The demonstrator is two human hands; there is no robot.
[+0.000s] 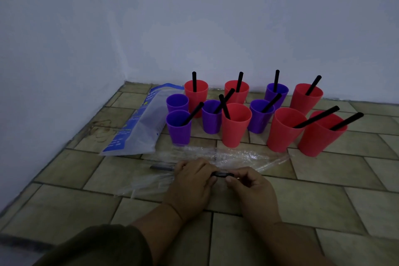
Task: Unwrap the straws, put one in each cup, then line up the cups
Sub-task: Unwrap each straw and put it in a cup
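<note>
- The floor [323, 179] was tiled in dull olive-tan blocks with dark grout, meeting pale bluish walls [194, 17] at a corner; the light was dim
- A blue-and-clear plastic bag [138, 123] lay flat on the tiles, just left of the cups
- Eleven cups stood in a loose cluster near the far wall, red and purple mixed, not in one line
- Ten of them each held a black straw leaning on the rim, among them the front purple cup [178, 126] and the rightmost red cup [320, 134]
- The back-left purple cup [177, 102] showed no straw inside
- Crumpled clear wrappers [226, 154] lay strewn on the tiles between the cups and the hands
- The left hand [192, 181] was curled, fingers closed around a black straw [221, 174] in its wrapper; the straw's left end stuck out past the knuckles
- The right hand [251, 183] pinched the straw's other end between thumb and fingertips, close to the left hand
- The print on the bag was too blurred to read, and a dark sleeve [97, 246] was cut off by the lower edge
</note>
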